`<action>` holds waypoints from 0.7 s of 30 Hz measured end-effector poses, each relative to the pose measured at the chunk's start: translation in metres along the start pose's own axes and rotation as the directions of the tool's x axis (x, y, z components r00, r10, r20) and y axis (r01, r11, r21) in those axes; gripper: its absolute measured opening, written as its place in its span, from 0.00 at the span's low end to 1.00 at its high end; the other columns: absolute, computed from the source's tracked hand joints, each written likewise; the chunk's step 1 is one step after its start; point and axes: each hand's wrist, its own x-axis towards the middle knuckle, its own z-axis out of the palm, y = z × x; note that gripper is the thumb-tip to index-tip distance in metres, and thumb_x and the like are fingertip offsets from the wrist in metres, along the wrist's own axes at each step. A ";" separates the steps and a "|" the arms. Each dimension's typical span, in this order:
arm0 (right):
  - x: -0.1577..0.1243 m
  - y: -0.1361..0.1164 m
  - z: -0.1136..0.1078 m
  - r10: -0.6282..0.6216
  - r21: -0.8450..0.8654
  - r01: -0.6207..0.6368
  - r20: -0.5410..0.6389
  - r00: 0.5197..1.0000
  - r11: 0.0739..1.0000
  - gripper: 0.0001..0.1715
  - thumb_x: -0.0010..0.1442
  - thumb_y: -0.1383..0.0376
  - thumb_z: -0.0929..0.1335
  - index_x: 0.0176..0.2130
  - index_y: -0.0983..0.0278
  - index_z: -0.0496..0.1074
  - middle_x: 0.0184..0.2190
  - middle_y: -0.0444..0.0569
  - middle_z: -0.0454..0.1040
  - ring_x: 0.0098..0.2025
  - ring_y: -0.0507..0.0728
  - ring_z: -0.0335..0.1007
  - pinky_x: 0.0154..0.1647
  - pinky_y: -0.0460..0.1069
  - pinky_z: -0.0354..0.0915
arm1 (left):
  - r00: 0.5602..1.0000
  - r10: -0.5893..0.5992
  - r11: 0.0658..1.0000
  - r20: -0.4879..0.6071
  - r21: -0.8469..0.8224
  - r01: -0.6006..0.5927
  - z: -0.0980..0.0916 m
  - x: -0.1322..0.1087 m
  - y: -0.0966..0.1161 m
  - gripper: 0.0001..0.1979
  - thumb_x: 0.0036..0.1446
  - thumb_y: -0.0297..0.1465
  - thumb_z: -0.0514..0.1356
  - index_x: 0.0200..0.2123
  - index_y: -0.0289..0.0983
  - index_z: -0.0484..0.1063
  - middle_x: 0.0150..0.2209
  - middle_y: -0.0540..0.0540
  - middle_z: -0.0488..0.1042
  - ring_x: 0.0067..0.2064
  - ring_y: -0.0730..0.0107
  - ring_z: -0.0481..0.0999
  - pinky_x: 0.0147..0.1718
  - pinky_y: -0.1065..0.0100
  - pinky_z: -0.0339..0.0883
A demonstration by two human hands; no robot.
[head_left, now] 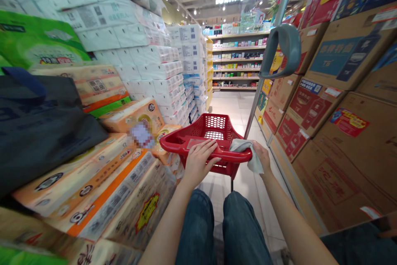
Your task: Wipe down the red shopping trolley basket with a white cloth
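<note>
The red basket (pixel 236 132) stands in the middle of the aisle, just beyond the person's knees (pixel 198 215), with its broad rim toward the person. Its near part is deep red plastic; farther in, the lattice walls and perforated base show, with pale floor (pixel 238 108) bright through the holes.

The left hand (pixel 201 157) lies on the near rim, left of its middle, fingers together over the top and thumb spread away to the right; whether it squeezes the rim I cannot tell. The right hand (pixel 263 156) pinches a grey cloth (pixel 254 163) at the rim's right end. The cloth drapes over the rim there, one part hanging down on the near side. A metal pole (pixel 249 122) rises by the basket's right side toward a grey loop handle (pixel 296 46).

On the left, white wrapped packs (pixel 149 81) are stacked high, with orange-and-cream packs (pixel 124 153) nearer and a dark bag (pixel 46 128) resting on them; the bag's contents are hidden. On the right, brown cartons (pixel 347 157) stand piled along the aisle, some printed with pictures of bottles; their insides cannot be seen. At the far end, shelves (pixel 235 70) hold rows of small, colourful boxed goods.
</note>
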 end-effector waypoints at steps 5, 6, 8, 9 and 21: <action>-0.032 -0.018 0.031 -0.102 -0.222 0.030 -0.320 0.942 0.975 0.23 0.69 0.56 0.55 0.43 0.65 0.72 0.41 0.52 0.76 0.45 0.59 0.72 0.50 0.56 0.64 | 1.000 -0.018 1.000 -0.003 0.013 0.019 0.001 0.000 0.000 0.23 0.63 0.38 0.59 0.60 0.43 0.64 0.61 0.46 0.68 0.63 0.63 0.64 0.58 0.58 0.57; -0.038 -0.025 0.037 -0.188 -0.370 0.067 -0.302 0.935 0.927 0.22 0.69 0.58 0.54 0.43 0.64 0.72 0.43 0.52 0.76 0.50 0.60 0.70 0.56 0.59 0.61 | 1.000 -0.018 1.000 -0.003 0.015 0.018 0.001 0.000 -0.001 0.23 0.63 0.38 0.59 0.60 0.43 0.64 0.61 0.46 0.68 0.63 0.63 0.63 0.58 0.58 0.56; -0.048 -0.038 0.052 -0.321 -0.624 0.156 -0.161 0.933 0.766 0.20 0.69 0.62 0.55 0.45 0.63 0.72 0.48 0.53 0.75 0.57 0.61 0.65 0.63 0.63 0.51 | 1.000 -0.014 1.000 -0.004 0.015 0.014 0.002 0.001 -0.002 0.23 0.63 0.38 0.59 0.61 0.43 0.63 0.61 0.46 0.68 0.63 0.63 0.63 0.58 0.58 0.56; -0.050 -0.044 0.061 -0.350 -0.704 0.198 -0.076 0.934 0.682 0.19 0.68 0.64 0.56 0.46 0.63 0.72 0.50 0.53 0.74 0.59 0.61 0.63 0.64 0.63 0.49 | 1.000 -0.012 1.000 -0.006 0.014 0.012 0.003 0.002 -0.002 0.24 0.63 0.38 0.59 0.61 0.43 0.63 0.60 0.46 0.68 0.63 0.63 0.63 0.58 0.58 0.56; -0.034 -0.042 0.053 -0.394 -0.731 0.448 0.263 0.881 0.515 0.16 0.66 0.65 0.62 0.51 0.62 0.71 0.48 0.52 0.76 0.50 0.57 0.70 0.61 0.57 0.52 | 1.000 -0.014 1.000 0.015 0.004 0.014 0.001 0.006 -0.014 0.23 0.63 0.37 0.59 0.61 0.44 0.63 0.61 0.47 0.67 0.63 0.62 0.63 0.58 0.57 0.56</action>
